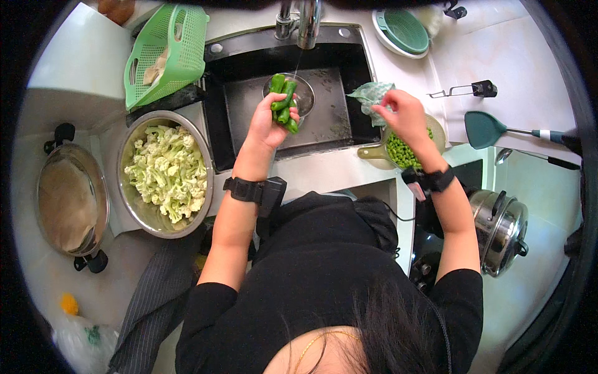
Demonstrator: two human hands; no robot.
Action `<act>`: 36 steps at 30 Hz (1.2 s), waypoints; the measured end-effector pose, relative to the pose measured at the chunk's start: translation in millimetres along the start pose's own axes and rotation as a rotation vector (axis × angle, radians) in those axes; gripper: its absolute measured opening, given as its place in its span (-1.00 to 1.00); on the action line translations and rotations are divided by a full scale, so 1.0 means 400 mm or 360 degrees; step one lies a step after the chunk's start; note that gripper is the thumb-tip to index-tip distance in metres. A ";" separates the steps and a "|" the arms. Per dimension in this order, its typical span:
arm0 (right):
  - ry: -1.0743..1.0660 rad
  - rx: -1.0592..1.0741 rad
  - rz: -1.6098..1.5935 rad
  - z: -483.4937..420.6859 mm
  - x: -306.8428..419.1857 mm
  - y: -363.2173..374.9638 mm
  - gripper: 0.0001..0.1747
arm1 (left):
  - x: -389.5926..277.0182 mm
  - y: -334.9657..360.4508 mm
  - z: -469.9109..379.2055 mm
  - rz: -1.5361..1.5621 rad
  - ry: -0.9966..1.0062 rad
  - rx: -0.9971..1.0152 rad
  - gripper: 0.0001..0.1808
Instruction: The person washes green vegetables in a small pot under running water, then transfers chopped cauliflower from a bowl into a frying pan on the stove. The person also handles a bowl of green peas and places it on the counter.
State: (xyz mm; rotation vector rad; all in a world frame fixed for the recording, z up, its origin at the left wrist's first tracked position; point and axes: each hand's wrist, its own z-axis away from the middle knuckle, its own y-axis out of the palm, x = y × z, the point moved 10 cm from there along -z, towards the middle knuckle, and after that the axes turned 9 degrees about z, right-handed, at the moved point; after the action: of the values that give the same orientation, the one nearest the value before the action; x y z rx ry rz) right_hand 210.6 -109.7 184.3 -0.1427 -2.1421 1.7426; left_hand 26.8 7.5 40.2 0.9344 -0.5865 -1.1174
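Note:
Several green peppers [283, 100] lie in my left hand [271, 124], its fingers curled round them, above the near part of the black sink [299, 145]. Behind them a thin stream of water falls from the faucet [308, 28] toward a clear round bowl [306, 96] on the sink floor. My right hand [402, 110] is raised over the sink's right edge, thumb close to the curled fingers; whether it holds anything cannot be told. Just beside it a green-and-white cloth [373, 93] hangs at that edge. Below my right hand is a strainer [369, 153] of green peas or beans [402, 152].
A steel bowl of cut cauliflower [166, 173] and a green plastic basket [191, 61] stand left of the sink. Nested colanders [404, 30] are at the back right. A green spatula [485, 130] hangs on the right, above a steel steamer pot [497, 231].

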 end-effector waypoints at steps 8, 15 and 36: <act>-0.0112 0.1622 0.0956 -0.031 0.001 0.404 -0.63 | -0.018 -0.024 0.032 0.0032 0.0037 -0.0015 -0.65; 0.0037 0.0969 0.0567 -0.300 -0.012 0.335 -0.79 | -0.040 -0.040 0.041 0.0141 0.0069 -0.0026 -0.63; 0.0115 0.0351 -0.1317 -0.625 0.026 0.399 -0.69 | -0.107 -0.027 0.055 0.0178 0.0371 -0.0082 -0.61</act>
State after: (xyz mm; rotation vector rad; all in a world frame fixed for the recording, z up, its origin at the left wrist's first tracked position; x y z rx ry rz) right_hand 263.4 160.8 73.8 0.6364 -1.5808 1.4024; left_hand -11.3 38.9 44.2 0.9598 -0.4119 -0.9042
